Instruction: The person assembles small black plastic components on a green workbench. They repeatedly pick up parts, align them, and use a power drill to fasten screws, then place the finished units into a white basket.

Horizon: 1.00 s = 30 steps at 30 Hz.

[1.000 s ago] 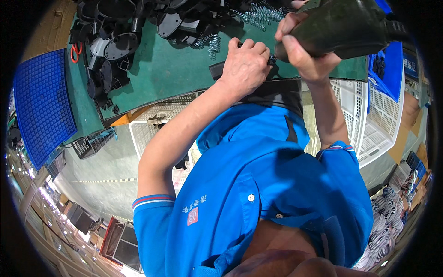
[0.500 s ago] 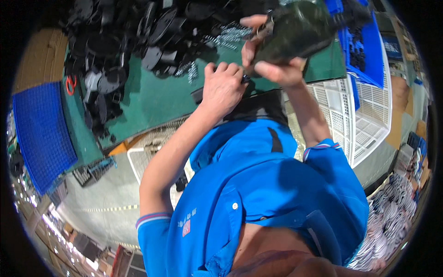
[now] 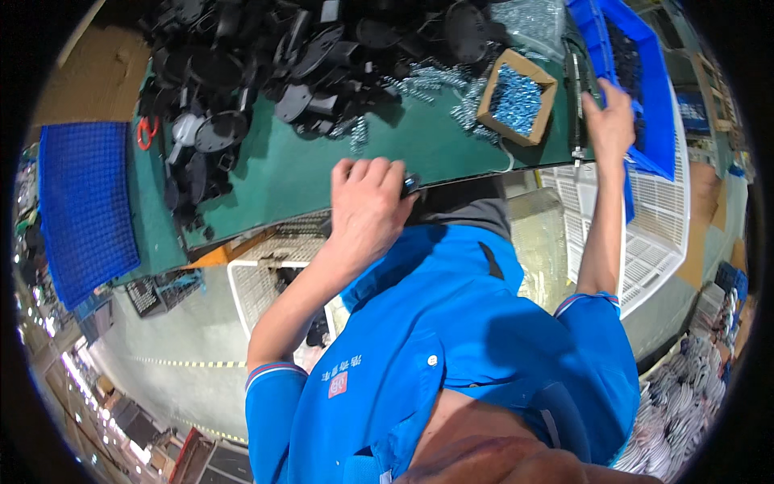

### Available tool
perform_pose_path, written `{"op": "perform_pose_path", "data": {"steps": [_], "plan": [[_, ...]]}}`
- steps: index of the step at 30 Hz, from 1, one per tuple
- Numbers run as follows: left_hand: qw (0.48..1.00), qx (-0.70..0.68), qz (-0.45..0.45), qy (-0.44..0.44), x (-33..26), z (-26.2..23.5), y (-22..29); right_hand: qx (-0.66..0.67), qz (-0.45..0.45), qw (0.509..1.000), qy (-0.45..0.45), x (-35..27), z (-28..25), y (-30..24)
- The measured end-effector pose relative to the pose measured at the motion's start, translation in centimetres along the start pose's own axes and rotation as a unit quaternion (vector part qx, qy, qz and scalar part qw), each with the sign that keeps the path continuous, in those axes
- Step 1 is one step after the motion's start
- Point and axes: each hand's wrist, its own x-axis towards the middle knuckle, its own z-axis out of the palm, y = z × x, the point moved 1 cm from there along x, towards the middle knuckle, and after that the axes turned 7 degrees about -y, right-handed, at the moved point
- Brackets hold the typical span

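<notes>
While a heap of black plastic parts (image 3: pixel 266 64) crowds the far left of the green bench (image 3: pixel 322 165), a worker in a blue polo shirt reaches both ways at once. The left hand (image 3: pixel 367 211) sits curled at the bench's near edge, fingers folded over a small dark piece (image 3: pixel 411 183) that only peeks out by the knuckles; how firm the grip is cannot be told. The right hand (image 3: pixel 610 125), fingers loosely spread and holding nothing visible, rests at the rim of a blue bin (image 3: pixel 645 89) on the far right, the closer hand to it. A cardboard box of silvery screws (image 3: pixel 516 98) lies between the hands, farther back.
</notes>
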Motion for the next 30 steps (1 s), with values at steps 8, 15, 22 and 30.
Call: {"op": "perform_pose_path", "data": {"steps": [8, 15, 22, 30], "plan": [[0.797, 0.228, -0.314, -0.464, -19.8, -0.1, -9.0, -0.030, -0.201, 0.936, -0.287, -0.9, 3.3, -10.3], [0.976, 0.113, -0.184, 0.002, -7.0, -4.6, -8.1, 0.097, -0.123, 0.948, -0.278, -0.7, 3.3, -9.2], [0.967, 0.171, 0.009, 0.188, 11.2, -3.2, -11.0, 0.507, -0.014, 0.843, -0.180, -1.9, 4.6, -6.1], [0.870, -0.385, -0.096, 0.293, 8.5, -6.9, -6.9, 0.621, 0.101, 0.764, -0.140, -3.2, 3.5, -4.3]]}}
